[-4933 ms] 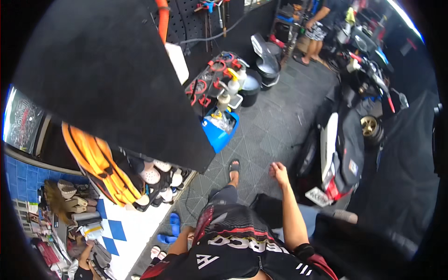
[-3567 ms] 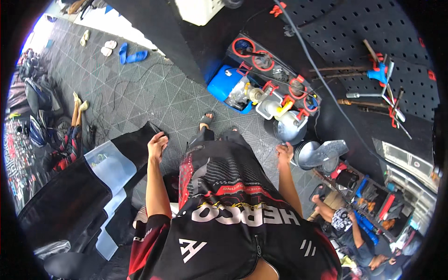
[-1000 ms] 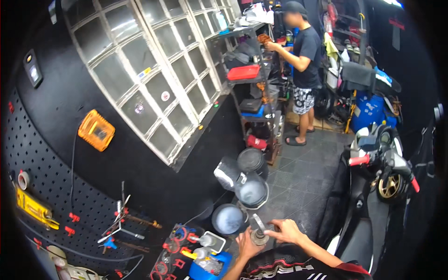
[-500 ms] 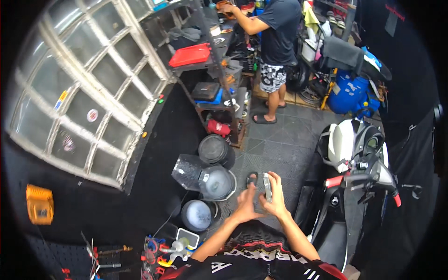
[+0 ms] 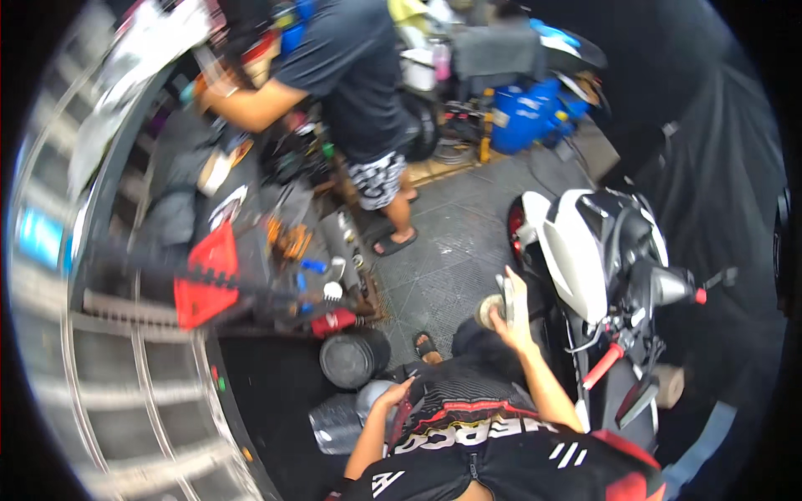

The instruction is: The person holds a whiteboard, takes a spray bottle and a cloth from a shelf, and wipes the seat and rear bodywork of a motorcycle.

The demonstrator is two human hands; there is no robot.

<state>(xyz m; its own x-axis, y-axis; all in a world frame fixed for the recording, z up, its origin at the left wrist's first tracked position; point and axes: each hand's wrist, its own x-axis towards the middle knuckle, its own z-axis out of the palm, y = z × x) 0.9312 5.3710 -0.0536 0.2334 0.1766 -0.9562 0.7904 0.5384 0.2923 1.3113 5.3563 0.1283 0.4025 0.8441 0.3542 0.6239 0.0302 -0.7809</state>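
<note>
My right hand (image 5: 515, 319) is raised in front of me beside the motorcycle, gripping a round, pale beige-grey disc-shaped part (image 5: 487, 311) at its left. Blur hides what kind of part it is. Low on the left, close to my jersey, my left hand (image 5: 391, 396) is loosely stretched out, with nothing visible in it. Nearest to that hand is a clear, pale container (image 5: 336, 427), partly covered by my arm. To the right of my right hand stands the white and black motorcycle (image 5: 576, 255) with red grips.
Ahead on the left, a person (image 5: 355, 79) in a dark shirt reaches over a cluttered shelf (image 5: 276, 196) bearing a red tray (image 5: 209, 275). A black bucket (image 5: 347, 361) stands below it. Blue drums (image 5: 522, 117) are at the back. Dark floor tiles (image 5: 451, 242) run between shelf and motorcycle.
My view has turned left and moved nearer the shelf and person. My hands have separated: the left has dropped beside my body, while the right still holds the part, now showing its round face.
</note>
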